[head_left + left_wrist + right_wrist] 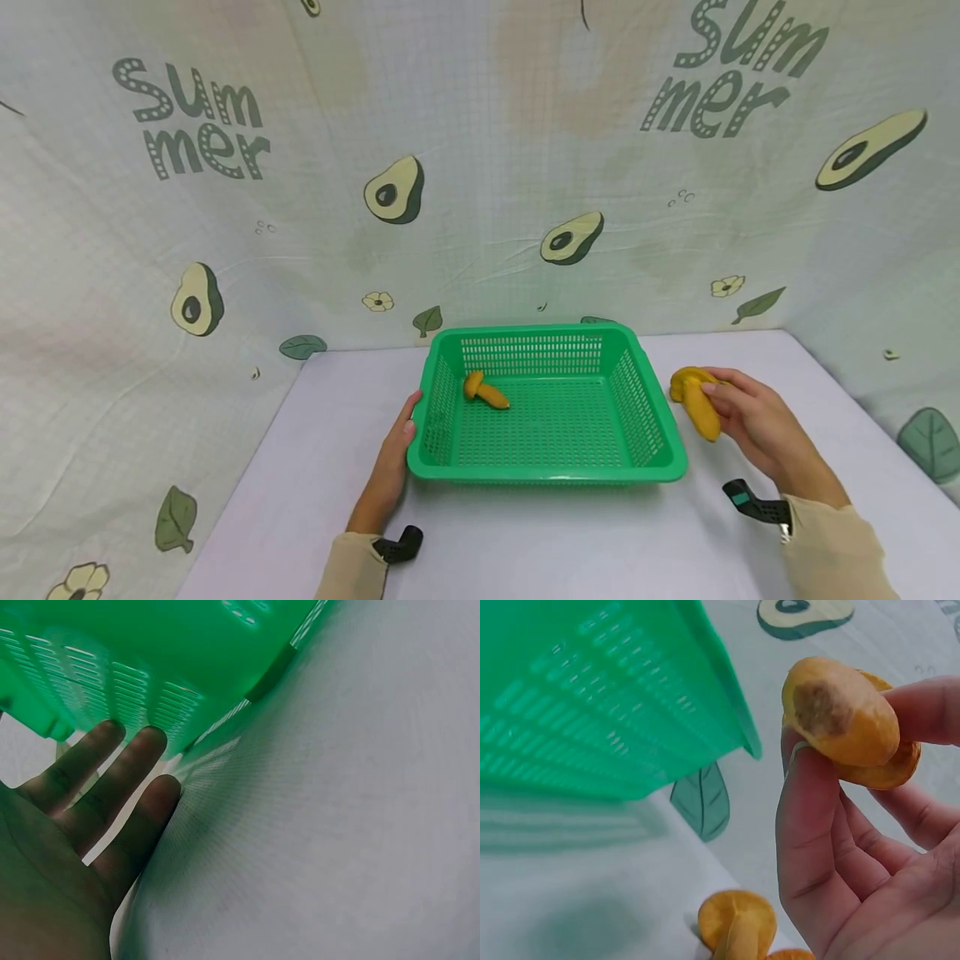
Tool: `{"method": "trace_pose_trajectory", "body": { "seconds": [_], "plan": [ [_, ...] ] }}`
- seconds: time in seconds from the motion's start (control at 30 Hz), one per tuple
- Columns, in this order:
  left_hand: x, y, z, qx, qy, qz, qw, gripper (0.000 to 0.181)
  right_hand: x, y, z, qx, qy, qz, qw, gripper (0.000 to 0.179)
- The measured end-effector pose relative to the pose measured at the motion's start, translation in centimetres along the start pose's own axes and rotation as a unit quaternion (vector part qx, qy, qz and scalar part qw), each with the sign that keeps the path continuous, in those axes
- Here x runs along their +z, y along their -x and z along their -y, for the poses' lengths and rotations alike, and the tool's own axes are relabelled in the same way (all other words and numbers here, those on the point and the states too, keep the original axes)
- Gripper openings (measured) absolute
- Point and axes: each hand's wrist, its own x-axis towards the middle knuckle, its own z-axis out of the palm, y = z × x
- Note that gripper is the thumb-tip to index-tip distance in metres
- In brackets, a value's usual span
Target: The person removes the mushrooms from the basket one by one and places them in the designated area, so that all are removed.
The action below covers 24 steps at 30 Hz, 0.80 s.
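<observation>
A yellow-orange mushroom [840, 716] is pinched between the thumb and fingers of my right hand [757, 421], to the right of the green plastic basket [547, 475]. Its stem end, with a brownish patch, faces the right wrist camera. My left hand [390, 467] is at the basket's left side. In the left wrist view its fingers [112, 799] stretch out fairly straight, tips at the slotted outer wall below the rim. Inside the basket, near its left back corner, lies a smaller mushroom [487, 392].
Below the right hand, another mushroom [739, 922] lies on the white tabletop [525, 542], with an orange edge [791, 954] of something beside it. A pale cloth [480, 167] printed with avocados and lettering hangs behind and at both sides.
</observation>
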Motion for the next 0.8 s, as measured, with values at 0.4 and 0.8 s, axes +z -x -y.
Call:
{"method": "trace_pose_trajectory", "body": {
  "seconds": [0.4, 0.8],
  "plan": [
    [0.1, -0.2, -0.3, 0.008, 0.001, -0.001, 1.0, 0.052, -2.0, 0.6, -1.2, 0.018, -0.022, -0.011, 0.9995, 0.022],
    [0.2, 0.1, -0.5, 0.009, -0.003, -0.001, 1.0, 0.051, -3.5, 1.0, -2.4, 0.068, 0.104, -0.059, 0.9905, 0.019]
  ]
}}
